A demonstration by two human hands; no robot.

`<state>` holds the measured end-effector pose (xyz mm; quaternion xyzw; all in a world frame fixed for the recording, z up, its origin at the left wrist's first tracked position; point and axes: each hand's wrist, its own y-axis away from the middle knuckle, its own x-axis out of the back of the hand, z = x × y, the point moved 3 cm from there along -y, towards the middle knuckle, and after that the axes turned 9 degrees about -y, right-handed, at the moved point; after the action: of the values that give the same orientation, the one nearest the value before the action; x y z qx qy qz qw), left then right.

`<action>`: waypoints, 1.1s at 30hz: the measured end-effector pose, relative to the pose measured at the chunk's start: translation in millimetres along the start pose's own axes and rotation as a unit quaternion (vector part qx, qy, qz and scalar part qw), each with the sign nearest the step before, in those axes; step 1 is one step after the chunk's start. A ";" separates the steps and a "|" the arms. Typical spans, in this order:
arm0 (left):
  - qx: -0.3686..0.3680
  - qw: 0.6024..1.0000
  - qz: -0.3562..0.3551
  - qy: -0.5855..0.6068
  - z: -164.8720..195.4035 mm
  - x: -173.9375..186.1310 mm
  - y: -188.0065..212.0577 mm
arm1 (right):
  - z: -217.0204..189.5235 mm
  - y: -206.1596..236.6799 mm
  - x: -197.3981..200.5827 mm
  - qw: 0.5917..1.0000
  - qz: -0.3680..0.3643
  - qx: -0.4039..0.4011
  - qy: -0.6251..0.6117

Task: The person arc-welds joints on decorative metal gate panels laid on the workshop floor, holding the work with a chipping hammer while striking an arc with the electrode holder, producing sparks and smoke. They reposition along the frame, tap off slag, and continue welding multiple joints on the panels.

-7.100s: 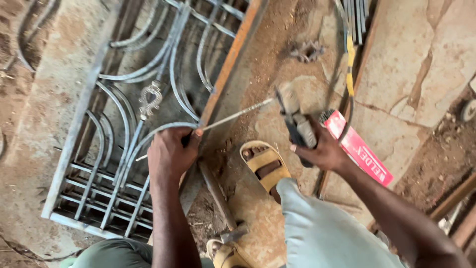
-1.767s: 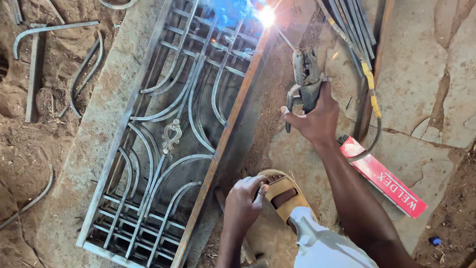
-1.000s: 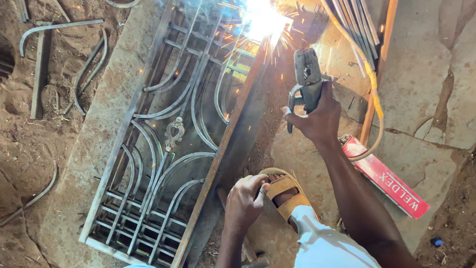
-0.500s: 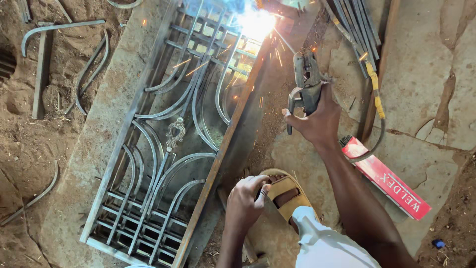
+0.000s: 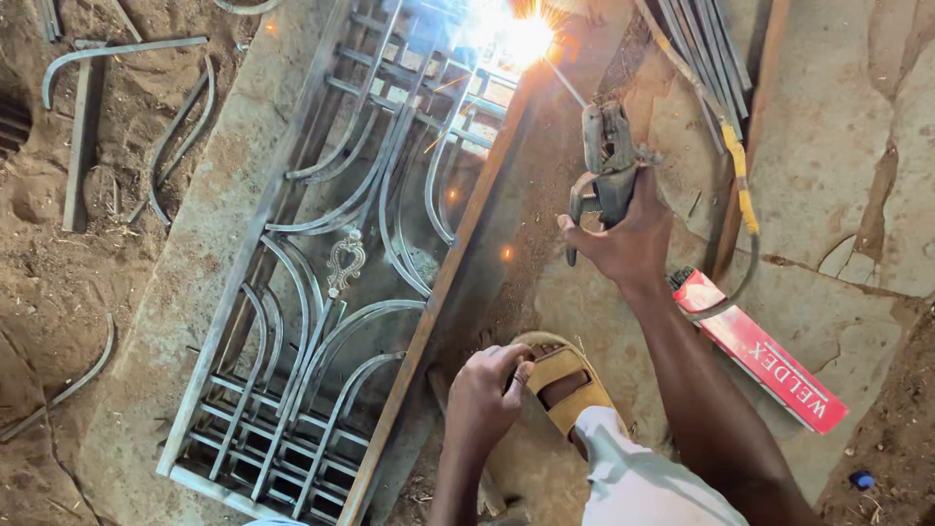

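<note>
A decorative metal grille point(image 5: 341, 282) with curved bars lies flat on the concrete floor. My right hand point(image 5: 623, 239) grips a welding electrode holder point(image 5: 606, 151) whose rod reaches the grille's far frame edge, where a bright arc with sparks point(image 5: 521, 39) burns. My left hand point(image 5: 485, 394) rests curled by my foot in a yellow sandal point(image 5: 565, 375), close to the grille's near frame rail; I cannot tell whether it holds anything.
A red box of welding rods point(image 5: 760, 351) lies right of my arm. A cable point(image 5: 730, 175) and a bundle of steel rods point(image 5: 706, 49) run along the upper right. Bent metal bars point(image 5: 117, 68) lie in the dirt at left.
The grille was unwelded with my left hand on the rod. Now the arc burns at the far corner, flaring and sparking, and the left hand has stayed by the sandal.
</note>
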<state>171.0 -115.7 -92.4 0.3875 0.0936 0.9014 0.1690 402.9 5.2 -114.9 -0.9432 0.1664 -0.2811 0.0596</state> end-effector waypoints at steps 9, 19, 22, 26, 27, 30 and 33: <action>0.020 0.999 -0.018 0.034 -4.5 -4.7 -1.3 | 0.8 -0.4 -0.6 0.999 0.005 0.018 -0.040; -0.006 0.999 0.022 0.027 0.3 0.5 0.3 | -0.7 -2.1 -3.2 0.997 0.007 0.033 -0.070; 0.016 0.999 -0.016 0.030 0.2 -1.5 -1.1 | 1.5 -2.0 -2.4 0.999 -0.001 -0.003 -0.049; 0.021 0.999 -0.031 0.024 -0.7 -2.2 -2.7 | 2.1 -2.1 0.1 0.999 -0.004 -0.003 -0.037; 0.009 1.000 -0.017 0.024 -0.4 -1.3 -2.6 | 1.2 -2.1 0.0 0.999 -0.001 0.016 -0.032; -0.001 1.000 0.001 0.026 -0.1 -1.0 -0.6 | 1.0 -1.4 -0.9 0.998 0.000 0.050 -0.026; -0.001 0.999 0.032 0.036 0.0 -0.4 1.7 | 3.1 -0.4 -5.0 0.998 -0.003 0.032 -0.049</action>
<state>170.9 -117.4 -92.1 0.3575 0.0864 0.9198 0.1369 400.8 7.4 -120.0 -0.9541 0.1514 -0.2395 0.0968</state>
